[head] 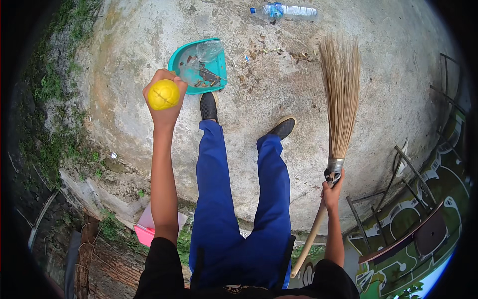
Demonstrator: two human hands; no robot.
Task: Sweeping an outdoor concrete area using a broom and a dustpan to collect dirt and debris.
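Observation:
My left hand (171, 112) is closed around a dustpan's upright handle, whose round yellow end (163, 94) faces up at me. Below it the teal dustpan (223, 71) rests on the concrete, its straight edge facing right. In the pan lie a clear plastic bag (209, 51), dry leaves and a dark scrap (209, 75). My right hand (332, 191) grips a stick broom (341, 101) where its wooden handle (313, 235) meets the bound bristles. The bristles point away from me, near a line of dry leaves and litter (301, 57) on the ground.
A plastic bottle with a blue cap (285, 11) lies on the concrete (246, 164) ahead. My dark shoes (282, 128) stand below the pan and litter. Weeds (52, 84) line the left side. A pink object (145, 234) is at lower left, metal-framed furniture (414, 175) at right.

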